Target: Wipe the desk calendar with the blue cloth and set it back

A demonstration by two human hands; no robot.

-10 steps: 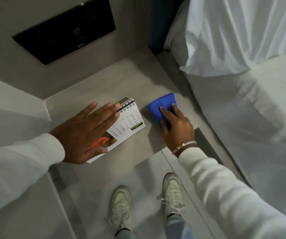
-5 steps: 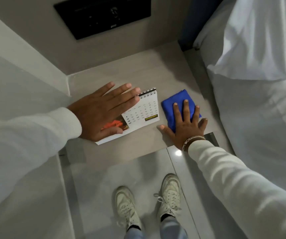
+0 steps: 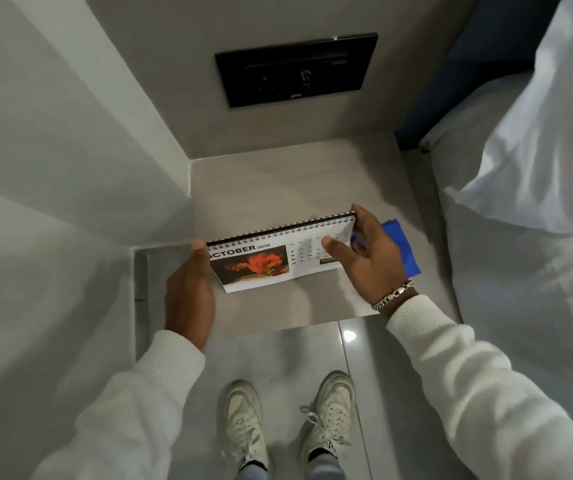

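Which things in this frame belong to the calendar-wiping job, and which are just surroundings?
Part of the job:
desk calendar, held at both ends
blue cloth, lying on the bedside shelf behind the right hand
left hand
right hand

Just there:
black wall panel
white pillow
bed sheet
white sneakers
bracelet

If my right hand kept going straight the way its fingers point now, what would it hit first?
Probably the desk calendar itself: the right hand already grips its spiral-bound corner. Past that lies bare bedside table, though depth is unclear.
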